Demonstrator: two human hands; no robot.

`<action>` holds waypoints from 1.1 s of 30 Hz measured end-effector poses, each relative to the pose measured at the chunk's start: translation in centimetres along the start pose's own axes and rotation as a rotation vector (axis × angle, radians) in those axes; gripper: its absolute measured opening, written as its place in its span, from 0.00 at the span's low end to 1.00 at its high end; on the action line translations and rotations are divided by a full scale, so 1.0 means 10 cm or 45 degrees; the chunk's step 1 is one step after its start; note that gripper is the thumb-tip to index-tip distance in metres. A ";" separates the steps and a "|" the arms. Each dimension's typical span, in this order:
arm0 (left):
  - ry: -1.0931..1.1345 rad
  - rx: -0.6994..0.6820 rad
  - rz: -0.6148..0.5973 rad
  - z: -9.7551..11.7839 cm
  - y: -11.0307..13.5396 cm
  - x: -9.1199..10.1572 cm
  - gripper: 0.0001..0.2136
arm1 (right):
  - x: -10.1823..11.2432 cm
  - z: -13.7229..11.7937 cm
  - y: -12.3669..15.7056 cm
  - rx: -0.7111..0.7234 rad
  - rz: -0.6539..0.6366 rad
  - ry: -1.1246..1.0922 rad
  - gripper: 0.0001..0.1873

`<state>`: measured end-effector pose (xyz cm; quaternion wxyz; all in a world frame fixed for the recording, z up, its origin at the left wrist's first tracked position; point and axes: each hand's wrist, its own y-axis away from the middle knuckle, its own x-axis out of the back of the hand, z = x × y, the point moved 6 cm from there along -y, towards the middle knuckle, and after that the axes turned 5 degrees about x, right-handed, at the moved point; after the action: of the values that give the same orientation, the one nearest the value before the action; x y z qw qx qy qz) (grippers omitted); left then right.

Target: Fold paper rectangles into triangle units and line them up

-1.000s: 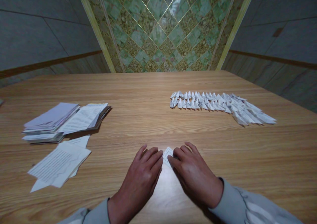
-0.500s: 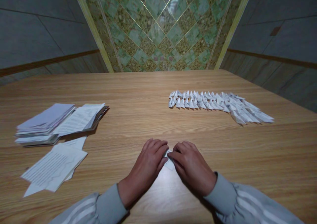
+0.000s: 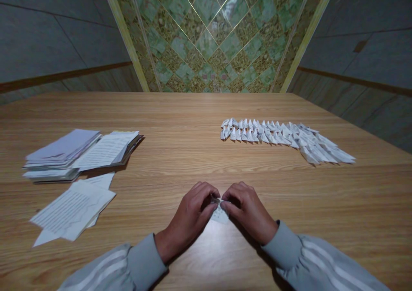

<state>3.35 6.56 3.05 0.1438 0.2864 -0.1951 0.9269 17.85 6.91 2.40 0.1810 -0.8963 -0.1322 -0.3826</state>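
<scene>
Near the front middle of the table, a small piece of printed paper (image 3: 220, 215) sits between my two hands. My left hand (image 3: 195, 216) pinches its upper left side between thumb and curled fingers. From the other side, my right hand (image 3: 247, 209) grips the upper right part the same way. The fingertips of both hands nearly meet at the paper's top. Its lower part shows as a pale flat edge; the folds under my fingers are hidden.
Two rows of folded paper pieces (image 3: 257, 135) stand at the right on the wooden table (image 3: 180, 153). To the left lie a stack of paper (image 3: 62, 147), an adjoining printed pile (image 3: 109, 150) and several loose sheets (image 3: 74, 207). A tiled wall (image 3: 212, 46) rises behind.
Both hands have lifted from flatter, pressing fingers into an arched pinch on the paper. More of the paper's lower part shows now. The view has shifted slightly.
</scene>
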 end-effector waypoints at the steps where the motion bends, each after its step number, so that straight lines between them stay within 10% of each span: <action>1: 0.039 0.012 0.022 0.00 0.00 0.02 0.04 | 0.01 -0.01 -0.01 0.012 0.016 -0.045 0.06; 19: 1.049 0.597 0.055 -0.27 0.02 -0.08 0.12 | 0.06 0.04 -0.02 -0.114 0.117 -0.863 0.11; 25: 1.143 0.504 0.104 -0.18 0.00 -0.03 0.11 | 0.15 0.08 0.01 -0.094 0.348 -0.681 0.26; 33: 0.698 0.214 0.161 -0.15 -0.01 0.04 0.01 | 0.22 -0.16 -0.01 0.338 0.306 -0.271 0.07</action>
<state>2.35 7.39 2.22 0.1089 0.0237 -0.0889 0.9898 18.28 6.49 5.12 0.3269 -0.9092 -0.0920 -0.2408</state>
